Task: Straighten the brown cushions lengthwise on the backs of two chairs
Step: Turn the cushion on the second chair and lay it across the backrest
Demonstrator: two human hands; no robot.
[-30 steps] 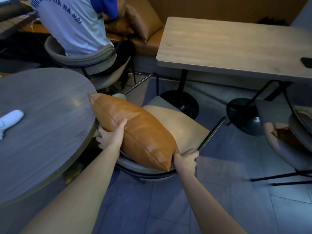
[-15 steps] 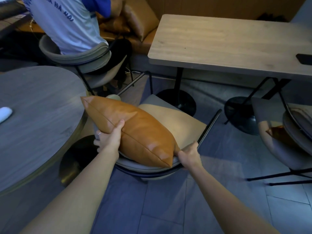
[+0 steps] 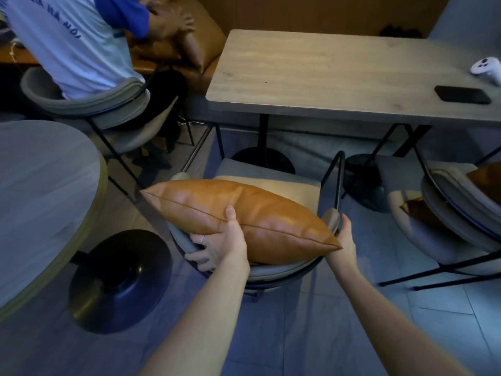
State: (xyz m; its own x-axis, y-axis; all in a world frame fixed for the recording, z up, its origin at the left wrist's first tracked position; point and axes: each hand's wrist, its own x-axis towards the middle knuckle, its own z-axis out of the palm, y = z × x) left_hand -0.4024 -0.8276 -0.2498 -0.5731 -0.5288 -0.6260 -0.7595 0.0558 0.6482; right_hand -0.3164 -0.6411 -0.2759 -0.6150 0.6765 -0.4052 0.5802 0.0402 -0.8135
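Note:
A brown leather cushion [image 3: 244, 218] lies lengthwise along the curved back of the near grey chair [image 3: 271, 270], above its tan seat. My left hand [image 3: 219, 242] grips the cushion's near edge, thumb on top and fingers underneath against the chair back. My right hand [image 3: 343, 240] holds the cushion's right corner by the chair's right arm. A second brown cushion [image 3: 417, 213] sits on the second chair [image 3: 444, 213] at the right, partly hidden by that chair's back.
A round table [image 3: 40, 191] with a black pedestal base stands at the left. A rectangular wooden table [image 3: 325, 74] behind the chair carries a black phone [image 3: 462, 95] and a white controller [image 3: 485, 67]. A person in a white shirt [image 3: 67, 44] sits on a chair at the back left.
The cushion has turned from a slant to lie level along the chair back. My right hand slid to its right corner. The view shifted right.

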